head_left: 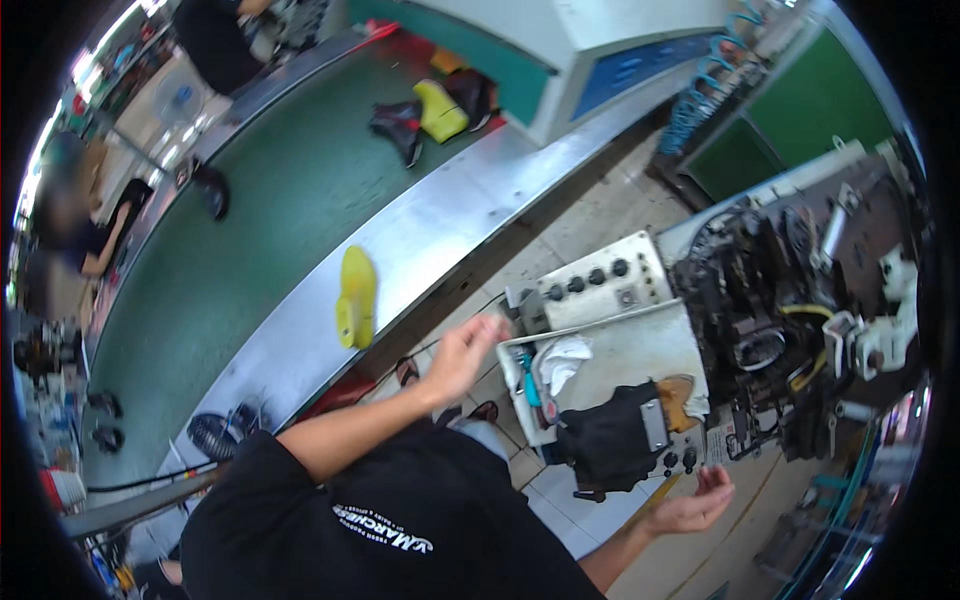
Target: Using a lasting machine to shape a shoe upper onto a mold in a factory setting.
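My left hand (462,358) is in the air beside the near corner of a pale metal tray (640,335) on a machine, its fingers loosely bent and slightly blurred. Nothing shows in it. My right hand (695,502) hovers below the tray's right end, palm up and fingers half curled, also with nothing visible in it. Between the hands, a dark boot upper (608,435) lies over the tray edge beside a tan shoe piece (678,400). A crumpled white cloth (562,362) and a teal-handled tool (528,380) rest at the tray's left end.
A yellow shoe last (356,298) lies on the metal ledge of a green conveyor (270,190). Farther along are dark boots (398,130) and another yellow last (440,112). Machine parts (755,330) stand right of the tray. A co-worker (80,215) sits across the conveyor.
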Demonstrator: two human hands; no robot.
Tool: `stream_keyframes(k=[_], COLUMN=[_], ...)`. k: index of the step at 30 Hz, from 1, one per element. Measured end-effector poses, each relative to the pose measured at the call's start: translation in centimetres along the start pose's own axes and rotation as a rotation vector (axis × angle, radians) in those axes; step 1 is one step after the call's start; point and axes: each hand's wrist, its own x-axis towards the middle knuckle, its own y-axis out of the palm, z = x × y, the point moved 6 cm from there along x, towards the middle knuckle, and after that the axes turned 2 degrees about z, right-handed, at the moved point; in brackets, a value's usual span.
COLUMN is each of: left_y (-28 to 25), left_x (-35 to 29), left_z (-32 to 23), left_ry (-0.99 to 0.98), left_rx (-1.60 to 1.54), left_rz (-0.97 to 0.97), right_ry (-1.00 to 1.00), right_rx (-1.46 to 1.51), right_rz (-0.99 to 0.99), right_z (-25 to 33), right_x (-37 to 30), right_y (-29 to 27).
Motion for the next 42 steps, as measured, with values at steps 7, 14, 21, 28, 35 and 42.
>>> stream_keyframes(k=[7,14,21,28,35,42], left_y=[-26.1,-35.5,-34.2,-32.6,-31.8,-30.5], left_x=[-0.6,-4.0,-9.0,-10.0,-4.8,0.1], left_z=[2.8,11.0,15.9,18.8,17.9,17.1], left_ry=[0.005,-0.222,-0.348,-0.366,-0.373,-0.406], left_rx=[-0.034,0.086,-0.007,-0.011,0.131,0.1], left_rz=[-0.663,-0.708,-0.725,-0.633,-0.584,-0.66], right_ry=[0.066,-0.501,-0.632,-0.772,-0.95,-0.886], right_rx=[0.098,-0.366,-0.44,-0.435,-0.454,-0.519], right_rz=[1.487,1.887,1.895,1.787,1.799,1.959], right_z=[8.9,17.5,13.3,14.1,11.8,11.1], right_x=[-28.2,-45.7,-46.9,-39.8,-36.9,-36.6], right_y=[24.8,35.9,39.5,41.3,46.1,47.1])
